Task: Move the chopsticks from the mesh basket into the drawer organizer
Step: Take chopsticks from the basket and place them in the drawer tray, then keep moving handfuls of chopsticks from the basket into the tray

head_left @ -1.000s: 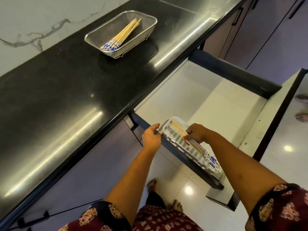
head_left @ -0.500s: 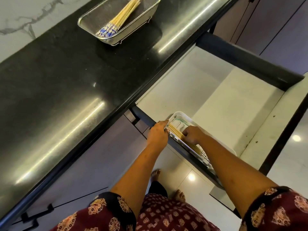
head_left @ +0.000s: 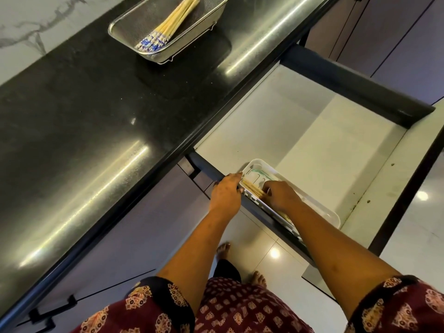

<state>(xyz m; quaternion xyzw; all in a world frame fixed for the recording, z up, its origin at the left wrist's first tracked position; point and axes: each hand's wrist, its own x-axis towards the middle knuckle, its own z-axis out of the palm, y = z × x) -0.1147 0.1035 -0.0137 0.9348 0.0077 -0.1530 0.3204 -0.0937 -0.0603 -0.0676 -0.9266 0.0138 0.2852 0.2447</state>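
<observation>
A steel mesh basket (head_left: 125, 27) stands at the back of the black counter and holds several pale chopsticks (head_left: 168, 25) with blue-patterned ends. In the open drawer a white organizer tray (head_left: 312, 195) lies against the drawer's near side wall. A bundle of chopsticks (head_left: 251, 188) lies in it. My right hand (head_left: 281, 197) rests on that bundle with the fingers curled over it. My left hand (head_left: 227, 191) grips the tray's near left end at the drawer wall. My right forearm hides the blue ends of the bundle.
The black counter (head_left: 84, 121) runs from upper right to lower left. The open drawer (head_left: 300, 131) has a pale floor and dark walls (head_left: 348, 80). Purple cabinet fronts (head_left: 396, 32) stand at the upper right. My bare feet (head_left: 240, 263) are on a glossy tiled floor.
The view has shifted forward and down, so the basket sits higher in the frame. Both hands stay at the organizer; my right hand slid toward the plain tips of the bundle.
</observation>
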